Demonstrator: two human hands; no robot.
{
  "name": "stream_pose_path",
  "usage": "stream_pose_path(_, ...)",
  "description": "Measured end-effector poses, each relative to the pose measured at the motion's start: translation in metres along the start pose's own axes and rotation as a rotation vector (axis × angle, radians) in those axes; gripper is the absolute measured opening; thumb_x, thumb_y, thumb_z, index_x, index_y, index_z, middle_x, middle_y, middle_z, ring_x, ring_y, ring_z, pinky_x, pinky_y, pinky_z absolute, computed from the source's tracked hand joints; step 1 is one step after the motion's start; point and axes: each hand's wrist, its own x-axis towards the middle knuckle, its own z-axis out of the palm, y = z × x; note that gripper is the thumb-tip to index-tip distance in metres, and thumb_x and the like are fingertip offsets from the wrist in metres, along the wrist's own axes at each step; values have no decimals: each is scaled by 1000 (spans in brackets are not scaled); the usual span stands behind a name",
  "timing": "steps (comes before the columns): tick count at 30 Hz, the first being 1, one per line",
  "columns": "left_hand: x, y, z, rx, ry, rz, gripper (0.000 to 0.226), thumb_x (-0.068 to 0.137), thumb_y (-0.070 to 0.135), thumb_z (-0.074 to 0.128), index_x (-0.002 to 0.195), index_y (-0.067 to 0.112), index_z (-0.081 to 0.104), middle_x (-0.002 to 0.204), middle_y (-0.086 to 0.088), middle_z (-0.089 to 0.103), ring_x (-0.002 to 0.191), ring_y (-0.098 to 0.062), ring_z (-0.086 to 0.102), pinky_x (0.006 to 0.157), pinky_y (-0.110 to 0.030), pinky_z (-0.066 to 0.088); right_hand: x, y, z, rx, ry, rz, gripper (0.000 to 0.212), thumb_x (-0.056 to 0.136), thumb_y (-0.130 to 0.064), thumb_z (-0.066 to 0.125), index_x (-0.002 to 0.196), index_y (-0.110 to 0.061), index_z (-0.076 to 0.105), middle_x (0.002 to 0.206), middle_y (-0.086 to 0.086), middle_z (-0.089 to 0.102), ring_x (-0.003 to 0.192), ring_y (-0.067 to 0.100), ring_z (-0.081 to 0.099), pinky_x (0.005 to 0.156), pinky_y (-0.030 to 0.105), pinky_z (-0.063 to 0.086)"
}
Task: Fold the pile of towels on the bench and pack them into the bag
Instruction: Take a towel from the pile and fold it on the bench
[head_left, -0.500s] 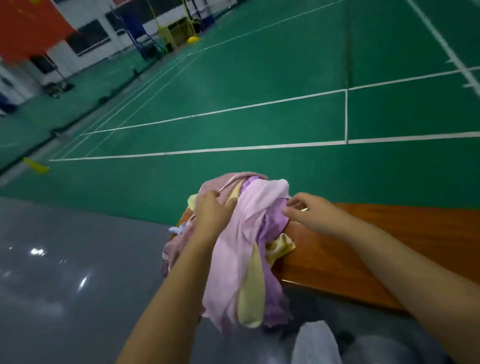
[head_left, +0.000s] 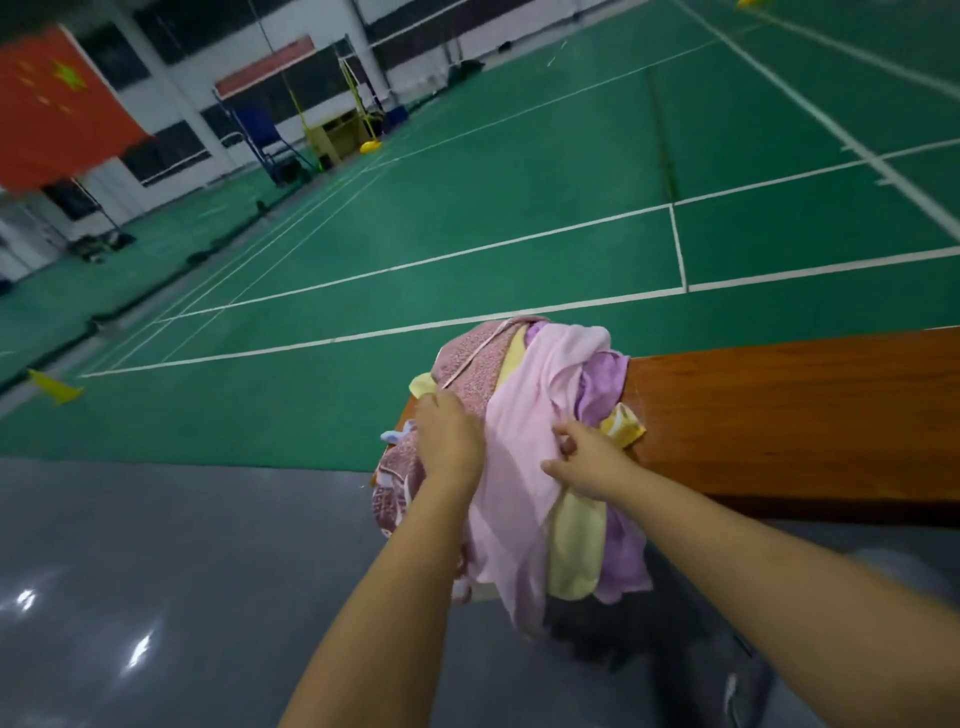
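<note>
At the bench's (head_left: 779, 415) left end, my right hand (head_left: 587, 462) pinches the pink towel (head_left: 519, 467); my left hand (head_left: 449, 441) presses the pile (head_left: 519, 441) (soft, limp; I'd grip corners).

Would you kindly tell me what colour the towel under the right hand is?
Pale pink towel, seen in the head view.
</note>
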Motion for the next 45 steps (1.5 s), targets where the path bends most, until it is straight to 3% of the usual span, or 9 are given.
stream_pose_path(3,6,-24,-3,102,-89,-239,55,91,41,60,131,5,46,138,-15,41,125,-35,41,103,-48,37,-1,-3,-3,-86,-23,-11,51,86,-21,68,131,-8,50,124,12,59,103,20,57,79,20,39)
stream_pose_path(6,11,-36,-4,-128,-189,-314,34,94,30,58,118,7,58,124,-17,57,113,-38,55,92,-43,46,2,-7,-10,-110,-83,12,56,88,-30,66,136,-12,46,130,10,55,115,23,55,89,23,40)
stream_pose_path(12,6,9,-56,-452,63,-59,18,88,13,64,72,12,55,64,0,52,68,-22,46,58,-29,35,11,-22,-37,4,-123,-20,57,89,-32,64,139,-18,42,122,6,56,100,18,57,83,27,46)
stream_pose_path(17,-6,82,-108,-497,55,307,29,90,16,66,69,21,46,67,6,52,61,-8,44,55,-19,35,21,-38,-74,264,53,-171,57,89,-21,63,140,-29,40,131,6,51,83,5,56,71,22,48)
stream_pose_path(23,-35,167,-147,-909,-362,580,28,88,-5,61,70,10,45,101,6,66,83,-2,63,71,-21,50,19,-51,-168,155,348,-355,61,87,-18,69,142,-24,42,145,12,35,131,24,38,111,32,29)
stream_pose_path(29,-46,237,-145,-1265,-651,520,14,70,-1,56,64,8,47,87,2,74,69,-11,65,58,-20,50,-21,-32,-261,133,166,-356,20,89,-8,63,74,-16,53,119,2,62,103,4,57,93,22,39)
stream_pose_path(32,-54,270,-140,-1426,-712,480,21,55,-2,62,52,17,53,86,-7,73,67,-16,62,55,-21,48,-53,-10,-304,200,187,-285,21,96,-6,51,78,-14,44,111,-1,66,77,-1,57,61,13,41)
stream_pose_path(37,-77,338,-135,-1531,-836,561,36,27,18,78,49,16,50,81,-11,72,67,-19,63,62,-23,51,-103,5,-359,298,184,-351,33,92,-6,58,121,-19,50,121,-1,58,94,-4,59,73,5,46)
stream_pose_path(45,-68,398,-128,-1362,-852,647,14,48,8,58,46,18,49,80,-9,69,64,-18,57,59,-26,44,-130,33,-439,-172,522,-173,14,83,-1,58,89,-13,61,86,7,63,78,14,52,64,17,40)
